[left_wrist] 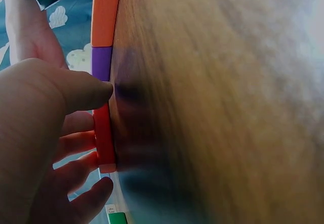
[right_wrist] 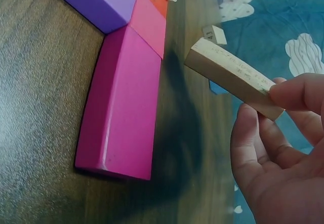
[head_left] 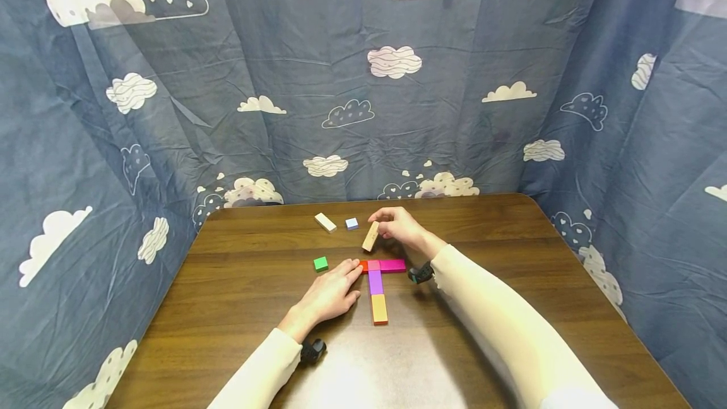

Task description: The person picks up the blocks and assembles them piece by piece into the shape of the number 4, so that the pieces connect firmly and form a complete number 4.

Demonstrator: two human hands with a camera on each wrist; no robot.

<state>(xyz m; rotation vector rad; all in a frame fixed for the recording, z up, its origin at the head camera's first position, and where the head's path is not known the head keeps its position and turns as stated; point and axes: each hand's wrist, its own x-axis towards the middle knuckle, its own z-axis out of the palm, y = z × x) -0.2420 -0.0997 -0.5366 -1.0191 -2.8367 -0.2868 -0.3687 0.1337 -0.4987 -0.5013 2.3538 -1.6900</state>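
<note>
Blue curtain [head_left: 341,62] with pale cloud prints ran across the back and both sides. Brown wood-grain table [head_left: 573,308] in front of it. Off-white right sleeve [head_left: 500,317] and left sleeve [head_left: 258,368] reached in over the table, a black wrist device at each cuff.

Left hand [head_left: 329,292]: loosely spread, gripping nothing, fingertips touching the red block at its left end. Right hand [head_left: 400,226]: narrow pinch, thumb and fingers on one end of the plain wooden block [right_wrist: 233,77]. That block was tilted beyond the T of coloured blocks, free end pointing toward it, faint markings along its side; looked clear of the table.

T layout: magenta block [head_left: 392,266] on the right of the bar, red block [head_left: 364,266] on the left, pink square [head_left: 373,265] between, touching both. Stem: purple block [head_left: 375,281] butted to the pink, then orange block [head_left: 379,308] nearest the person.

Loose bits: cream block [head_left: 325,223] at far left, green block [head_left: 320,264] near the left fingers, small light-blue block [head_left: 352,224] between the cream and wooden ones
</note>
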